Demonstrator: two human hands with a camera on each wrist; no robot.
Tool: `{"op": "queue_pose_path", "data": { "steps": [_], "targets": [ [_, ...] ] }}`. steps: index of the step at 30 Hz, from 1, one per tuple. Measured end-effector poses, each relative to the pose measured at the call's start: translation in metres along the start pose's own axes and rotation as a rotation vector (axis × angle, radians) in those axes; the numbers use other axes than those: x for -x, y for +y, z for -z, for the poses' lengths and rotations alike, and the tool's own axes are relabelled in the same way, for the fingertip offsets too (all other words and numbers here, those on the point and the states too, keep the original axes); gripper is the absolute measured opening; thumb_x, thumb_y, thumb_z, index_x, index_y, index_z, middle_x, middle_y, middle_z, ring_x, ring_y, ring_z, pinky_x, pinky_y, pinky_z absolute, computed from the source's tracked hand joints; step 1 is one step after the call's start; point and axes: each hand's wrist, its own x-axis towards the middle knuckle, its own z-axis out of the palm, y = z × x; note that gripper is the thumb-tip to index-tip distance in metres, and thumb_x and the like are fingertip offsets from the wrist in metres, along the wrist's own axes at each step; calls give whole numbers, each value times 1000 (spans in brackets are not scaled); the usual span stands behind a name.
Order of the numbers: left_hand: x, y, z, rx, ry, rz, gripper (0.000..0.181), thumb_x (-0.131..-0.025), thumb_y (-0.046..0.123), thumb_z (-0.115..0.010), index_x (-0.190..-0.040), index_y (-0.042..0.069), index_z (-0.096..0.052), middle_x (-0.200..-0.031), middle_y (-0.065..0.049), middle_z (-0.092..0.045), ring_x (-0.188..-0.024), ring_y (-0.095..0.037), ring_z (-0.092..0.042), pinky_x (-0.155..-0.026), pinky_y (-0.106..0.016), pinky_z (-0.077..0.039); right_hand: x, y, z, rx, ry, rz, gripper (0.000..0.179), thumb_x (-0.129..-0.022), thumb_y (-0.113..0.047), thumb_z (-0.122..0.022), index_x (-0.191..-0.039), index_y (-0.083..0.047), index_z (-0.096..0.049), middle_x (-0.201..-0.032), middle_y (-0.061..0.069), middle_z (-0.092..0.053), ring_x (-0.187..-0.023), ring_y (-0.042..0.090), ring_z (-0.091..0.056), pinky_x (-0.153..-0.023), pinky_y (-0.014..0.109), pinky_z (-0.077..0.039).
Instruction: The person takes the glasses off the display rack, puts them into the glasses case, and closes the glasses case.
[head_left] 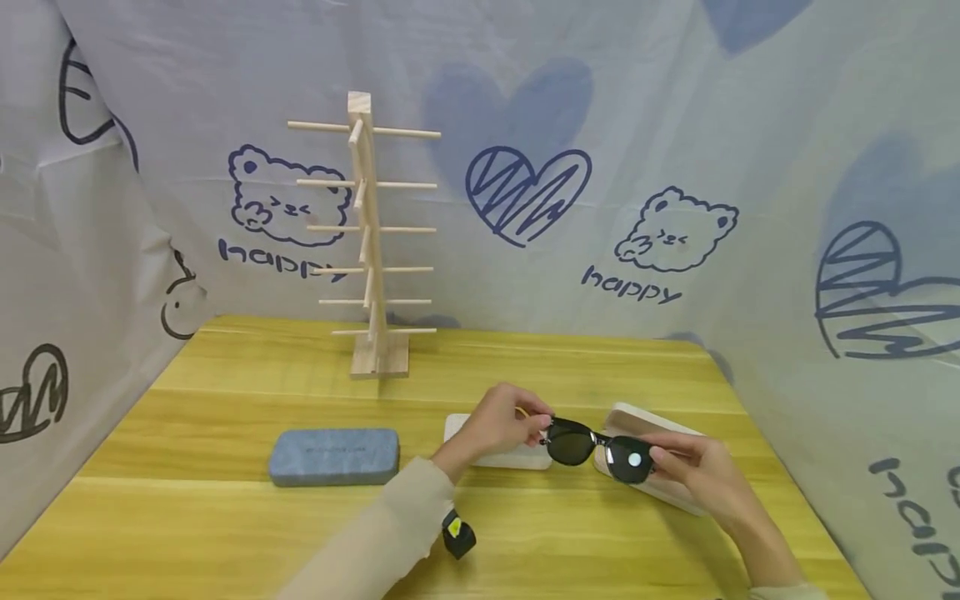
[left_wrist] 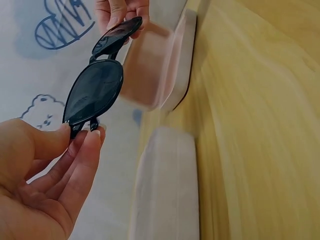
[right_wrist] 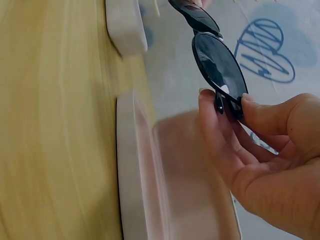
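A pair of dark sunglasses [head_left: 570,442] is held up above the table between both hands. My left hand [head_left: 504,423] pinches one outer end of the frame between thumb and fingers. At the other end, my right hand [head_left: 701,475] pinches the frame the same way. In the left wrist view the black lenses [left_wrist: 95,90] stand tilted, with the left thumb at the lower corner. Behind the right hand lies an open white glasses case [right_wrist: 132,175] with a pink lining. A second, shut white case [head_left: 517,454] sits partly behind the left hand and wrist.
A blue-grey glasses case [head_left: 334,457] lies on the wooden table [head_left: 225,533] at the left. Toward the back stands a wooden rack [head_left: 372,250] with several thin pegs sticking out. White printed cloth [head_left: 525,108] hangs behind and along the sides.
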Motion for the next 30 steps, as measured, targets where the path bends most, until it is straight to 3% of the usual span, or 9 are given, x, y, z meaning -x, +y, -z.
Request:
{"op": "queue_pose_path", "data": {
  "steps": [6,9,16,20,24,30],
  "targets": [
    [-18,5,-30,25,10,19,15,-98,3,-68,-108,-1,-78,-90,-11,-75,-69,-25,-73,-65,-35,-63,9,17,18,42,75,-35,37,-102,-6,-63,-129,19,-60,-100,-21,-72,-83,3,-72,-74,20,-61],
    [-25,6,-45,19,12,15,15,-97,4,-70,-109,-1,-78,-88,-8,-73,-70,-28,-74,-60,-29,-61,12,26,26,73,116,-35,36,-102,-6,-63,-127,20,-61,-98,-29,-67,-82,0,-70,-74,19,-61],
    [-38,7,-77,38,60,64,19,-94,1,-73,-112,-1,-76,-89,-8,-70,-71,-29,-75,-60,-28,-61,20,42,39,73,159,-147,40,-102,-11,-65,-130,17,-61,-99,-19,-69,-82,-1,-70,-75,22,-62],
    [-42,2,-90,27,93,48,21,-93,0,-74,-114,-2,-74,-93,-12,-74,-66,-19,-73,-56,-18,-55,21,50,45,12,175,-169,39,-100,-12,-68,-128,16,-63,-96,-24,-70,-84,0,-72,-76,22,-62],
    [-45,-3,-99,23,117,59,21,-91,-1,-75,-113,-3,-74,-96,-13,-76,-68,-8,-70,-59,-16,-56,22,53,48,3,187,-202,39,-97,-8,-71,-126,16,-64,-97,-20,-71,-83,1,-73,-77,22,-62],
    [-47,-6,-105,-34,143,47,22,-88,-4,-77,-109,-1,-77,-96,-12,-78,-76,-10,-72,-66,-16,-56,22,51,50,94,195,-268,46,-94,-6,-73,-130,20,-58,-99,-7,-74,-81,-1,-70,-76,20,-61]
  ]
}}
